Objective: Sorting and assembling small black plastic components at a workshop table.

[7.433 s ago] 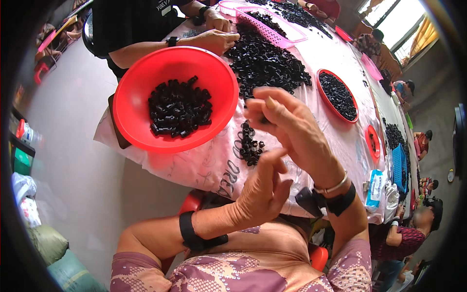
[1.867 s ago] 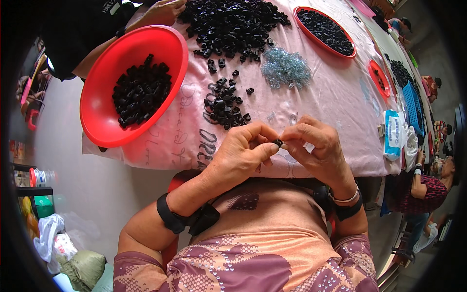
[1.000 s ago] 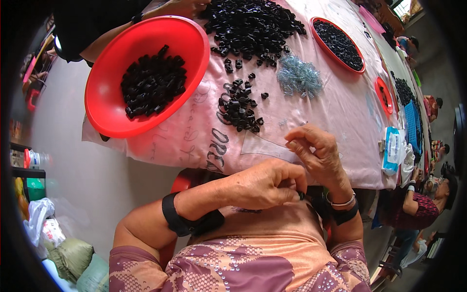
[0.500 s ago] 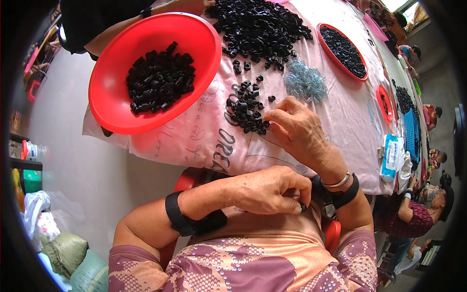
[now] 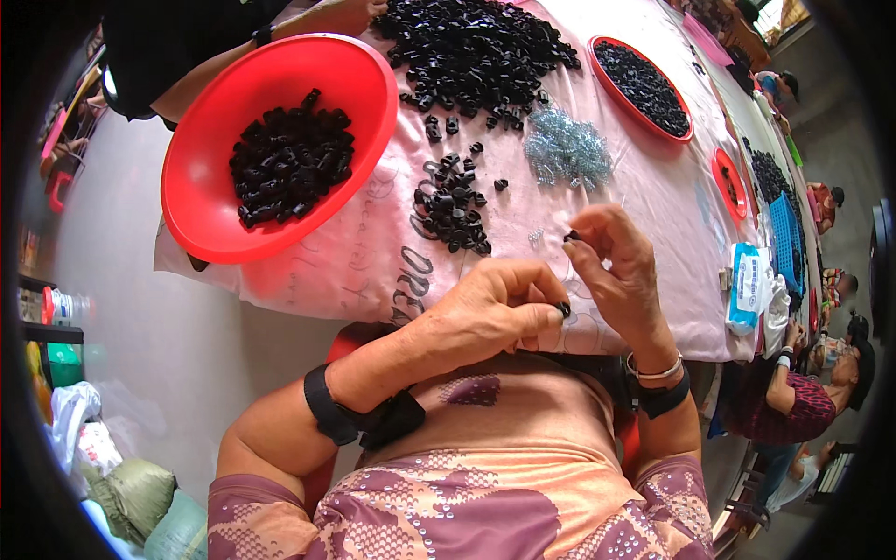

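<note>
My left hand (image 5: pixel 499 303) is closed in a pinch on a small black plastic piece (image 5: pixel 564 309), held over the table's near edge. To the right and a little farther out, my right hand (image 5: pixel 621 271) pinches another small black plastic piece (image 5: pixel 571 236) between thumb and finger. The two hands are close but apart. Beyond them lies a small pile of similar black pieces (image 5: pixel 450 207) on the pink cloth. Right of that pile sits a tangle of shiny, bluish-clear small parts (image 5: pixel 567 149), too fine to make out singly.
A red basin (image 5: pixel 201 201) with black pieces stands at the left, beside another person's arm (image 5: pixel 219 70). A large black heap (image 5: pixel 476 56) lies at the back. Farther right are a red tray (image 5: pixel 689 131), a blue basket (image 5: pixel 786 245) and a wipes pack (image 5: pixel 747 289).
My right hand has drawn back from the small pile, now with a black piece in its fingertips. My left hand has risen toward it over the table edge. The view has shifted slightly.
</note>
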Action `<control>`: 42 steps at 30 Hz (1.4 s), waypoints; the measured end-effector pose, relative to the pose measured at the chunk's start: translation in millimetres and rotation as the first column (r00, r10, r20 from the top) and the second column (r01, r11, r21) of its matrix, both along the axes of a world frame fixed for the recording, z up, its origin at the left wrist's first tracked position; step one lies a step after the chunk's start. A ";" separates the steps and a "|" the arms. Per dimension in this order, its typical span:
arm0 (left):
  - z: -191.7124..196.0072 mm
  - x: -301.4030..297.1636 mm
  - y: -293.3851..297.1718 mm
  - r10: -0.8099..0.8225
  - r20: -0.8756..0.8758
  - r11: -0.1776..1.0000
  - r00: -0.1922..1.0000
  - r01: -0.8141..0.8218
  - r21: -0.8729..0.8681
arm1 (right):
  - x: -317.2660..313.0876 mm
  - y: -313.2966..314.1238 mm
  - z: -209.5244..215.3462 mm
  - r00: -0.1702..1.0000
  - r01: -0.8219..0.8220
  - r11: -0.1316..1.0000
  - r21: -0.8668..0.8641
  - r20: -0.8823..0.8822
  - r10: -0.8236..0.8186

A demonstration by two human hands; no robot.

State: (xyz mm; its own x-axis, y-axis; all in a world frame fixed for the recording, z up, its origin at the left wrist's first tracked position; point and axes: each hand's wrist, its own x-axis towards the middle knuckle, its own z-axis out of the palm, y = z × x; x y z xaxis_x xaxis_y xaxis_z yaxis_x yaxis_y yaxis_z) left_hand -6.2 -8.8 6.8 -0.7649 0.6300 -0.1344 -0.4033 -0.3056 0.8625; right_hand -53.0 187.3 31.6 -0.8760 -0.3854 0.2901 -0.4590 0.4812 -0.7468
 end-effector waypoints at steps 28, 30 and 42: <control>7.0 -0.9 -0.6 0.141 0.027 0.984 0.990 -0.137 -0.118 | 36.3 10.0 -1.3 0.987 -0.109 0.971 -0.212 0.096 0.131; 6.9 -1.3 -0.6 0.133 0.011 0.984 0.991 -0.130 -0.118 | 37.2 9.3 0.2 0.987 -0.105 0.969 -0.224 0.099 0.129; 3.0 -0.6 1.0 0.157 0.018 0.977 0.987 -0.153 -0.150 | 35.9 7.5 -3.7 0.996 -0.054 0.974 -0.222 0.054 0.068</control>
State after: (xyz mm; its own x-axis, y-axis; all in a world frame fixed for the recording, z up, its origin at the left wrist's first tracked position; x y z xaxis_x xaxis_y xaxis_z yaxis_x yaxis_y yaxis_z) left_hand -6.8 -7.8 9.8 -0.8459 0.4755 -0.2416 -0.3873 -0.2362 0.8912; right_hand -17.1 194.8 27.9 -0.8715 -0.3712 0.3205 -0.4329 0.2749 -0.8585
